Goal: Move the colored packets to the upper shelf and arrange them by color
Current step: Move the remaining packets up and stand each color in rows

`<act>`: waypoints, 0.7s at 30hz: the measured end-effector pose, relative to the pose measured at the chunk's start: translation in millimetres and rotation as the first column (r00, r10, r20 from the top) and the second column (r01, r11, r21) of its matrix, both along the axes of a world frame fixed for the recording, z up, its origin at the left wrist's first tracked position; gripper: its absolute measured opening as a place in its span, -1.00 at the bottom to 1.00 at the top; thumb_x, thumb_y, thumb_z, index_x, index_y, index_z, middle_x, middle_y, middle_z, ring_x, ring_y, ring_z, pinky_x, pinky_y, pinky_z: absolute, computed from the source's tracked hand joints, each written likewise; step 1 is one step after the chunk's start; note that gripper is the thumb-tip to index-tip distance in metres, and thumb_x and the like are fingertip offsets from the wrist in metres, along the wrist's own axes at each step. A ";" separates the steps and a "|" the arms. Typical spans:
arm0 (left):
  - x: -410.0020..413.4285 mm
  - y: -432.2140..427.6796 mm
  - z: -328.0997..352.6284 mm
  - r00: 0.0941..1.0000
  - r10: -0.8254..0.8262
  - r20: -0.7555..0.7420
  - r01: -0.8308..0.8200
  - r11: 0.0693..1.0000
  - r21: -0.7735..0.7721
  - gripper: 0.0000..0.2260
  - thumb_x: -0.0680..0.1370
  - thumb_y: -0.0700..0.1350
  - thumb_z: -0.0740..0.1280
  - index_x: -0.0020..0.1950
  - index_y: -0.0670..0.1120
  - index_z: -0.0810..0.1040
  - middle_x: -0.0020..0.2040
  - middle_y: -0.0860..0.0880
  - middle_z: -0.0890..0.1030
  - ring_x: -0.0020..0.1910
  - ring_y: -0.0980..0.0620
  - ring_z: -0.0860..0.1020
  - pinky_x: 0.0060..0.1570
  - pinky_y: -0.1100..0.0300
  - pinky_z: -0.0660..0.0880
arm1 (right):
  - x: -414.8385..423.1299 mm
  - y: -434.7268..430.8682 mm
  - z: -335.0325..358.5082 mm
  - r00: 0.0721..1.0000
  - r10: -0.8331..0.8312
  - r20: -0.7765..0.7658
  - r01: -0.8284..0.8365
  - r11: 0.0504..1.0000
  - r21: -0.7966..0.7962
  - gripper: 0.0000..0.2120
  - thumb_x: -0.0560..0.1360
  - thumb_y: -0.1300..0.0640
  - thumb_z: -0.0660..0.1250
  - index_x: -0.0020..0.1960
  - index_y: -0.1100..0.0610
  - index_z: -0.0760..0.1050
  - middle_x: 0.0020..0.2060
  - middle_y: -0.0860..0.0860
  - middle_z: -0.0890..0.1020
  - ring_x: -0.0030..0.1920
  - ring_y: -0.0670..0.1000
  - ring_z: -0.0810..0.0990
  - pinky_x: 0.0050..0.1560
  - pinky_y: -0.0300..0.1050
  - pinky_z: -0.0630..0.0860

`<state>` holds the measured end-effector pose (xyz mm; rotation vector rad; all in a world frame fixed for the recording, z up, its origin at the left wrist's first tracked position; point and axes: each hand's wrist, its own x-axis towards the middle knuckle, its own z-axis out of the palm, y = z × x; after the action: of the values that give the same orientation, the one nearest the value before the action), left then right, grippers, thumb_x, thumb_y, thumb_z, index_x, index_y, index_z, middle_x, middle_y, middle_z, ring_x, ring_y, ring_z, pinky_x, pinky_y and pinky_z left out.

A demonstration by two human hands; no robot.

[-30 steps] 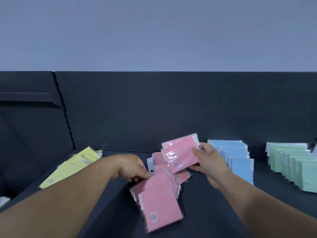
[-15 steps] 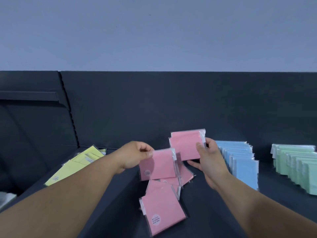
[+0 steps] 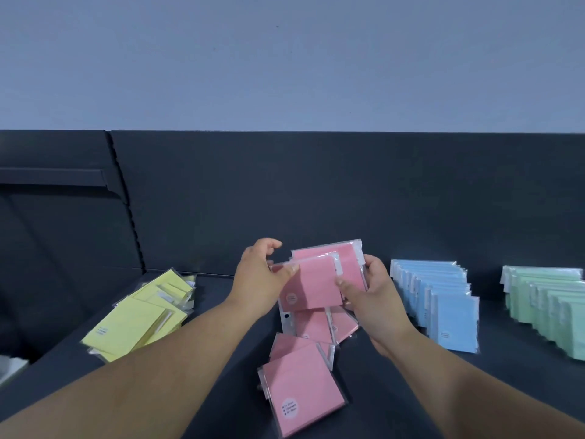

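Pinching the left edge of the front pink packet [image 3: 311,288] between thumb and curled fingers, the left hand [image 3: 259,280] holds it against the rear pink packet [image 3: 346,258]. The right hand [image 3: 373,299] grips that one by its right edge, its thumb pressed on the front packet. Both packets hang above the shelf [image 3: 373,416], near its back panel [image 3: 285,191]. Directly beneath, loose pink packets [image 3: 304,394] lie overlapped, reaching toward the front edge. Yellow packets [image 3: 136,321] sprawl toward the left end. Blue packets [image 3: 449,315] stand in a row just right of the right hand, with green packets [image 3: 550,312] beyond them at the right end.
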<state>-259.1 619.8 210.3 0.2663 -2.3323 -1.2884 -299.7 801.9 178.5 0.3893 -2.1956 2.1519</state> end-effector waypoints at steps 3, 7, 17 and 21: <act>1.7 5.6 -5.9 0.985 -0.131 0.108 0.117 0.985 0.123 -0.41 0.55 -0.05 0.36 0.52 0.06 0.17 0.38 0.08 0.40 0.23 0.12 0.44 -0.01 0.38 0.42 | 0.0 2.2 -2.7 0.996 0.085 0.002 -0.085 0.995 0.059 -0.69 0.50 0.19 0.40 0.14 -0.08 0.41 -0.03 -0.09 0.66 -0.04 -0.06 0.68 -0.01 0.01 0.65; 2.1 11.2 -11.0 0.977 -0.187 0.107 0.173 0.977 0.124 -0.44 0.58 -0.02 0.30 0.53 0.09 0.15 0.42 0.12 0.38 0.35 0.11 0.41 0.16 0.26 0.32 | 2.2 5.0 -6.2 0.998 0.019 -0.060 -0.003 0.964 0.264 -0.66 0.44 0.18 0.48 0.13 -0.03 0.45 -0.05 -0.10 0.63 -0.06 -0.15 0.61 -0.15 -0.28 0.55; -4.7 -11.6 -27.7 0.846 0.068 0.528 0.011 0.989 -0.146 -0.65 0.57 -0.02 0.30 0.32 -0.10 0.44 0.29 -0.07 0.50 0.20 -0.04 0.51 0.14 0.18 0.40 | -11.4 16.9 -20.3 0.985 -0.155 -0.078 0.167 0.970 0.175 -0.76 0.49 0.12 0.42 0.12 -0.02 0.48 -0.03 -0.11 0.62 -0.03 -0.08 0.61 -0.10 -0.14 0.54; -11.6 -6.5 -30.1 0.852 0.059 0.520 0.012 0.991 -0.133 -0.70 0.53 -0.10 0.35 -0.33 0.01 0.31 -0.10 -0.08 0.52 -0.20 -0.04 0.50 -0.11 0.15 0.43 | -13.7 18.0 -22.5 0.985 -0.155 -0.077 0.166 0.972 0.165 -0.76 0.49 0.11 0.42 0.12 -0.03 0.48 -0.02 -0.12 0.62 -0.02 -0.08 0.61 -0.07 -0.13 0.56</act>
<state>-270.7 613.2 180.2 0.6760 -2.8419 -1.1436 -313.4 819.9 156.1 0.2716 -2.2973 1.8527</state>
